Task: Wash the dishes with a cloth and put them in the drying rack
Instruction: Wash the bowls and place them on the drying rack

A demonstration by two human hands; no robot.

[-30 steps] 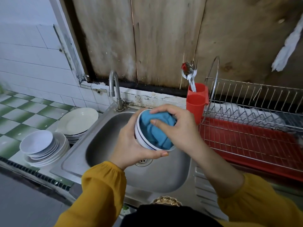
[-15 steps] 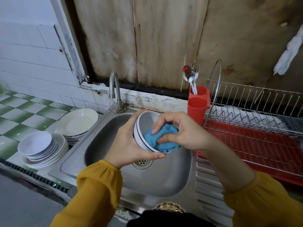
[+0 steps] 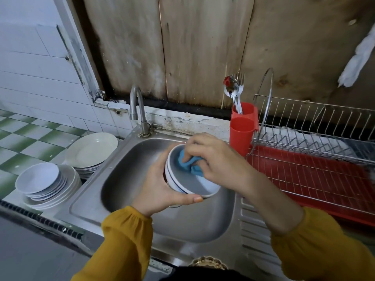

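White bowl (image 3: 190,186), gripped by the left hand (image 3: 160,185) above the sink (image 3: 125,171), should be turned while the blue cloth (image 3: 189,166), pinched by the right hand (image 3: 217,159), is pressed along its inner wall.

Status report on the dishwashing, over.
Left hand grips bowl over sink. Right hand pinches blue cloth inside it. Nothing blocking drying rack.
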